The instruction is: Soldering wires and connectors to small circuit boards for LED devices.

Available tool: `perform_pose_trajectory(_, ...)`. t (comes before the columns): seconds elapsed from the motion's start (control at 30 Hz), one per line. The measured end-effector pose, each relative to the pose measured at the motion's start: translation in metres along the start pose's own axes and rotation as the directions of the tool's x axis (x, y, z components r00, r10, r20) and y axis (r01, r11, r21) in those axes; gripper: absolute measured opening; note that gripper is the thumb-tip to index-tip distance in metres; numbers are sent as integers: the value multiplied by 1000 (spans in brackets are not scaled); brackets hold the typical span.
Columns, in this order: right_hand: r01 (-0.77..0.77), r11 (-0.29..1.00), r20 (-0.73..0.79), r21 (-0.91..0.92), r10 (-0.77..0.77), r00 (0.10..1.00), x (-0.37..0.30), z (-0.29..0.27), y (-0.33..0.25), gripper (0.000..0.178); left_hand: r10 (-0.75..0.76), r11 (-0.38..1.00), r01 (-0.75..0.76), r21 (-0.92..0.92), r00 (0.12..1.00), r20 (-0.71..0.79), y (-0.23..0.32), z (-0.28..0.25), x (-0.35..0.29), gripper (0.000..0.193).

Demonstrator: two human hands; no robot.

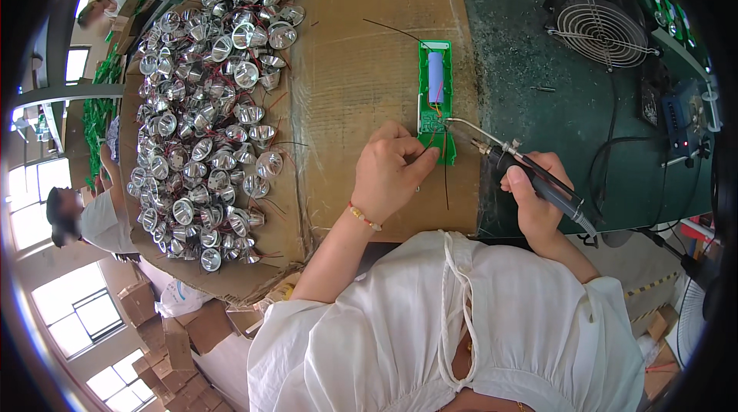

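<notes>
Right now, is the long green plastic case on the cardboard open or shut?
Open: the green case shows its lavender cylinder and green circuit board uncovered.

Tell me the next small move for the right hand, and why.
Probably, the right hand should settle the soldering tool's front end against the green circuit board: it points there from close by, though contact is hard to tell, and the left hand's fingertips are bunched near the board's lower end, perhaps steadying a wire.
</notes>
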State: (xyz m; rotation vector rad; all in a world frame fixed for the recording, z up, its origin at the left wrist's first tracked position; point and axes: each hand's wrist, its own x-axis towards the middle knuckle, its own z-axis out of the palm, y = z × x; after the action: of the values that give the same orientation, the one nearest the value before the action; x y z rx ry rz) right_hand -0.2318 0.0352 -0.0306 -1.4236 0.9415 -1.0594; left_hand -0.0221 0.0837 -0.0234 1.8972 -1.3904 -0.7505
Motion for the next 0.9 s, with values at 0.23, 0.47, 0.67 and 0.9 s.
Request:
perform_pose_trajectory(0.23, 49, 999, 1, 16, -49, 999, 0, -7, -4, 17, -9, 1000, 9, 14, 1000, 1, 2, -1, 0, 18)
perform_pose_trajectory(0.47, 275, 930, -116, -242, -310, 944, 19, -30, 17, 20, -61, 998, 61, 18, 998, 26, 5, -2, 0, 19)
perform_pose_trajectory(0.67, 250, 965, -199, -84, -262, 944, 18, -29, 6, 19, -88, 996, 87, 12, 996, 29, 5, -2, 1, 19)
perform_pose_trajectory(0.9, 103, 994, -84, 39, -99, 992, 3, -16, 6, 16, -69, 998, 69, 3, 998, -1, 7, -3, -3, 17)
